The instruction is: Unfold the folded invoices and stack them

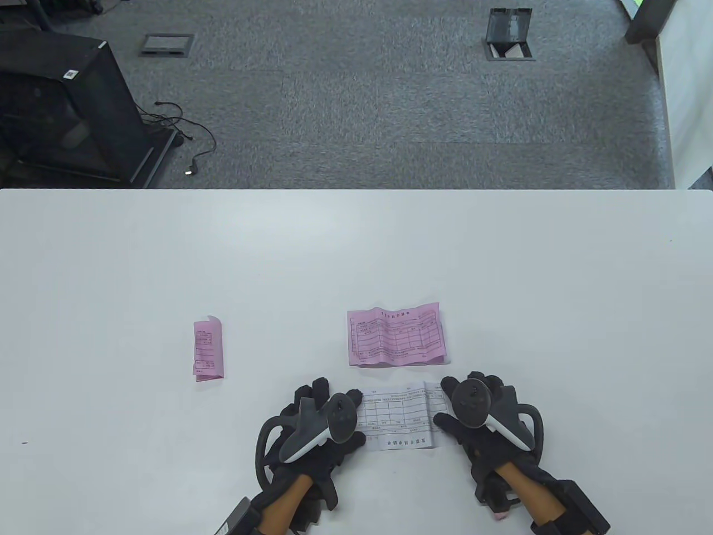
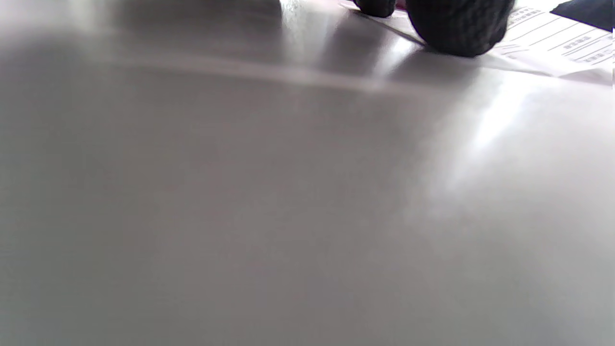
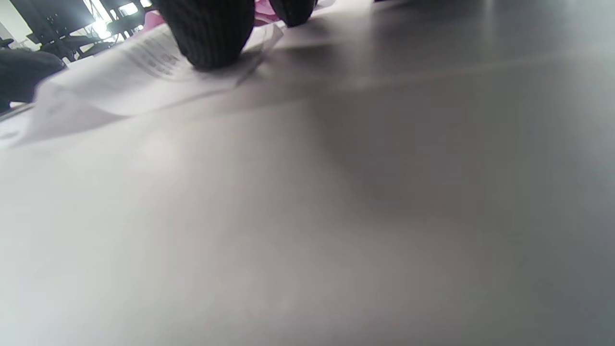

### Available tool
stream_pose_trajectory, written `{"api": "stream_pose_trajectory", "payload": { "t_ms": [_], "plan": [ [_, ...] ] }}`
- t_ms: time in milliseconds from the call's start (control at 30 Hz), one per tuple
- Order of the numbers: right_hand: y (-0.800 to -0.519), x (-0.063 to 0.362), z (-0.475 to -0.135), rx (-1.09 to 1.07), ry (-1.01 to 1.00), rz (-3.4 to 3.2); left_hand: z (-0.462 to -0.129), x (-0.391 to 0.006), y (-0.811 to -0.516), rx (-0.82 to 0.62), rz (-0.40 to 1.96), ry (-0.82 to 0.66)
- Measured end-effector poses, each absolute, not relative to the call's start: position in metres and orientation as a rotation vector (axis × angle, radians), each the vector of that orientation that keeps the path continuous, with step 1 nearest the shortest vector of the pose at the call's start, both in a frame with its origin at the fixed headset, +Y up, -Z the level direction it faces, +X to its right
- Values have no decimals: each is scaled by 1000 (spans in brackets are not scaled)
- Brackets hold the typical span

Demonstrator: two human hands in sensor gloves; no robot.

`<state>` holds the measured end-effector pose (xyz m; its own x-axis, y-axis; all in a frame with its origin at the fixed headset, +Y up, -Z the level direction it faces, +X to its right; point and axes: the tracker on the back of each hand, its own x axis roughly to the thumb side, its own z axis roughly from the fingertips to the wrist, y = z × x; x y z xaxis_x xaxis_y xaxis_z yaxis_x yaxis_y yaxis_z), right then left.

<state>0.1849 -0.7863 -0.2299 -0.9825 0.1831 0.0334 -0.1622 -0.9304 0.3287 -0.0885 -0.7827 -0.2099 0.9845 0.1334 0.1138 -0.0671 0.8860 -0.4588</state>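
Both hands lie low on the table (image 1: 167, 251), left hand (image 1: 320, 426) and right hand (image 1: 479, 412) pressing fingers (image 3: 209, 33) onto opposite ends of the white invoice (image 1: 398, 415). It lies just near of the unfolded pink invoice (image 1: 396, 334); the trackers hide how far the fingers spread.

Printed tables and lines of characters run across the white invoice (image 1: 396, 415), the unfolded pink invoice (image 1: 396, 336) and the folded pink invoice (image 1: 208, 349), all too small to read; a small white label (image 1: 71, 74) on the black cabinet (image 1: 67, 106) is illegible too
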Motion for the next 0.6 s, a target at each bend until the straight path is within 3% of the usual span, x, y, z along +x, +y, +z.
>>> {"api": "stream_pose_trajectory", "payload": {
  "t_ms": [600],
  "plan": [
    [-786, 176, -225, 12, 445, 2862, -208, -87, -783, -473, 94, -158]
  ]
}}
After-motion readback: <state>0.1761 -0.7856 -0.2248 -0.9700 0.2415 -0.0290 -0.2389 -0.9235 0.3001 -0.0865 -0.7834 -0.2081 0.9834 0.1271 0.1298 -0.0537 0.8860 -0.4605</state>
